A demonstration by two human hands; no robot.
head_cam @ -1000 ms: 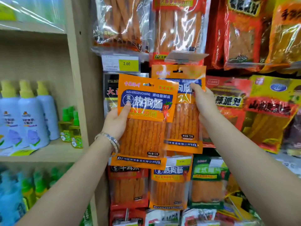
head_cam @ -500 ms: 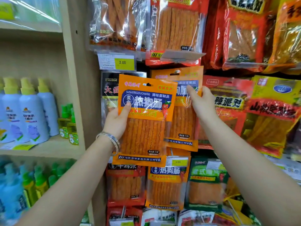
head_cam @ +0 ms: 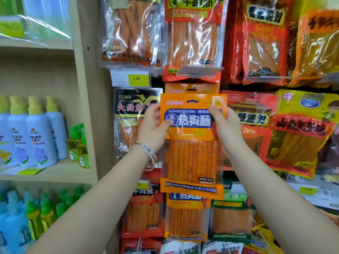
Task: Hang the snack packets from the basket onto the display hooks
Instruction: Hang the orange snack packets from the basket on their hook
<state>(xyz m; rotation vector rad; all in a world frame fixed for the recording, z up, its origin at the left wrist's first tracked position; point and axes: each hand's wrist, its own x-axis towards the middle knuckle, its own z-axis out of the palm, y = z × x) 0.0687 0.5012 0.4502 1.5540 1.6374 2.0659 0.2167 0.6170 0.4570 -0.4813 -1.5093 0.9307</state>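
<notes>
I hold an orange snack packet (head_cam: 191,158) with a blue label upright in front of the display wall. My left hand (head_cam: 153,129) grips its upper left edge and my right hand (head_cam: 224,123) pinches its upper right edge. Directly behind it hangs an identical orange packet (head_cam: 192,88), only its top strip and hang hole showing. The held packet's hang slot sits just below that hole. The hook itself is hidden. No basket is in view.
Other hanging packets surround it: a black-labelled one (head_cam: 132,114) at left, red and yellow ones (head_cam: 300,129) at right, clear bags (head_cam: 132,32) above, more orange ones (head_cam: 185,219) below. A price tag (head_cam: 131,78) reads 2.00. Wooden shelves (head_cam: 55,173) with spray bottles (head_cam: 36,136) stand left.
The held packet moved right, now covering the hanging orange packet. My right hand left the hanging packet and took the held packet's upper right edge.
</notes>
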